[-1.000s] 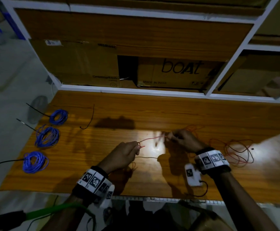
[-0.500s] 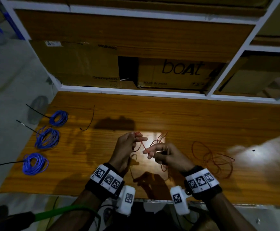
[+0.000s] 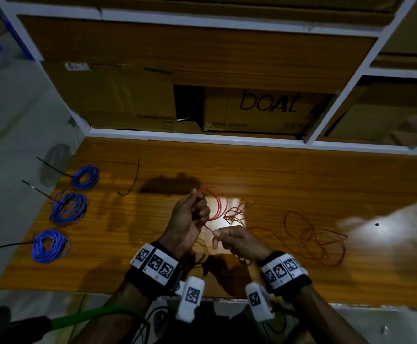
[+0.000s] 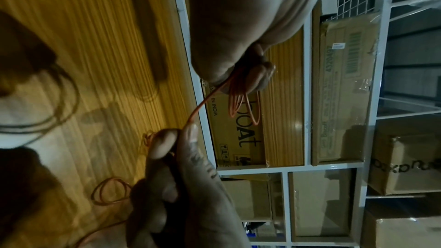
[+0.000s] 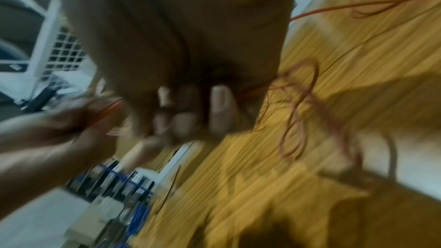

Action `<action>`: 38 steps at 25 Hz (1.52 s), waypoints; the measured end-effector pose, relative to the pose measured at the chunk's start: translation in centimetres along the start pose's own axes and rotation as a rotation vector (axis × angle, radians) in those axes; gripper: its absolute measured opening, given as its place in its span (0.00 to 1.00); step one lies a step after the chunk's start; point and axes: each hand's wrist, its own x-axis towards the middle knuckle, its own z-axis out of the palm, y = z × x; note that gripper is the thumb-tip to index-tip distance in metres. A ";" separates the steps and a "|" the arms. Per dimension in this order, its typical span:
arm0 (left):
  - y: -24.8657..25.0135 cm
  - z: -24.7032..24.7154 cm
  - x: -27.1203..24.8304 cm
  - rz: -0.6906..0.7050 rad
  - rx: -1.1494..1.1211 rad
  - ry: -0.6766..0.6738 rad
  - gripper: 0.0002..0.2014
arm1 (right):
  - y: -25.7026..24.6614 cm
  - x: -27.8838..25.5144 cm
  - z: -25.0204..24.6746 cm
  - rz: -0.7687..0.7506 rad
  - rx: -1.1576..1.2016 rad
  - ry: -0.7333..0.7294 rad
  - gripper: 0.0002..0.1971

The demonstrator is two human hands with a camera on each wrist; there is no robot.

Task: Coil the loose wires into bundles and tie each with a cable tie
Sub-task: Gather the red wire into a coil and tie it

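Blue coils [image 3: 67, 206], three, lie tied far left; left hand [image 3: 187, 220] grips started red wire [image 3: 216, 203] loops; right hand [image 3: 237, 240] pinches its strand; loose tangle [image 3: 319, 240] remains right.

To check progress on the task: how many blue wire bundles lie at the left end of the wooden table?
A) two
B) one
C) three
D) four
C: the head view shows three blue wire bundles in a row on the wooden table, each with a black tie tail sticking out.
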 end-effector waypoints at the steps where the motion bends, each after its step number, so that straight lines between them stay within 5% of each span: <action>1: 0.3 -0.3 -0.1 -0.006 0.003 -0.021 0.16 | 0.2 0.1 -0.3 0.009 -0.033 -0.048 0.19; 5: 2.1 -1.9 -0.7 -0.008 0.172 -0.114 0.14 | 0.7 -0.3 -2.7 0.000 -0.428 -0.053 0.22; 9: 5.0 -3.3 -1.8 0.002 0.363 -0.214 0.15 | -0.3 -1.9 -6.8 0.013 -0.925 0.143 0.38; 16: 6.9 -4.1 -3.2 -0.155 0.848 -0.285 0.16 | -2.3 -1.6 -11.4 0.012 -1.211 -0.013 0.15; 20: 9.0 -6.3 -3.1 -0.169 0.828 -0.240 0.18 | 1.4 -0.8 -14.9 0.095 -1.452 -0.073 0.28; 25: 9.8 -9.0 -3.5 -0.186 0.661 -0.187 0.20 | 3.8 -1.6 -20.1 0.376 -1.643 0.046 0.22; 32: 10.0 -9.4 -3.4 -0.143 0.609 -0.137 0.15 | 3.1 -3.6 -24.7 0.386 -1.497 0.363 0.19; 38: 7.2 -7.5 -2.3 0.002 0.577 -0.098 0.16 | 3.7 -1.9 -23.3 0.292 -0.994 0.609 0.10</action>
